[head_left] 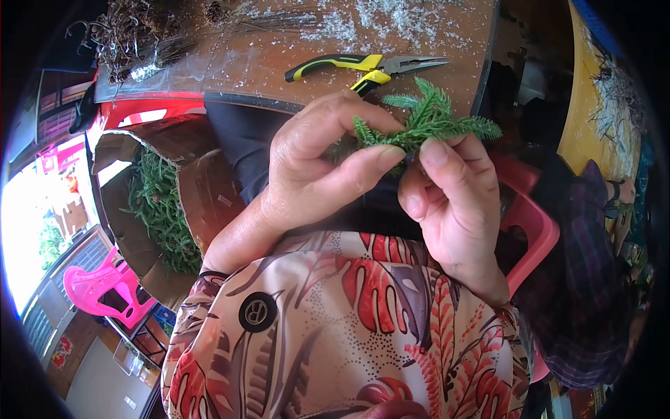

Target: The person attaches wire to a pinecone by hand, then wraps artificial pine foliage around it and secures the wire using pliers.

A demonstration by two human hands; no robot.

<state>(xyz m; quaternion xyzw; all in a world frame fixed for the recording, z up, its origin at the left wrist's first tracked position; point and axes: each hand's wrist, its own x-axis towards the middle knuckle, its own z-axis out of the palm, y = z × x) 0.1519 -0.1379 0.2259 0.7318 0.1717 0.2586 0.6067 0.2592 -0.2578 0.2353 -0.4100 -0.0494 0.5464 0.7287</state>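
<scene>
A green pine sprig [440, 115], artificial in look, is held up in front of my chest by both hands. My left hand [314, 153] pinches its left end between thumb and forefinger. On the other side, my right hand [457, 195] grips the sprig's lower middle with thumb and fingers, and the other fingers curl in. The needled tips fan out upward and to the right. Just beyond the sprig, long-nose pliers [370, 63] with yellow and black handles lie on the table, untouched. My fingers cover part of the stem.
The brown table [258, 59] carries white flakes [391, 17] and a heap of pine cones and dark twigs [136, 35]. Left of me stands a cardboard box [206, 171] of green sprigs [160, 209]. Pink chairs [105, 290] are around; a person in a plaid sleeve [586, 230] works at right.
</scene>
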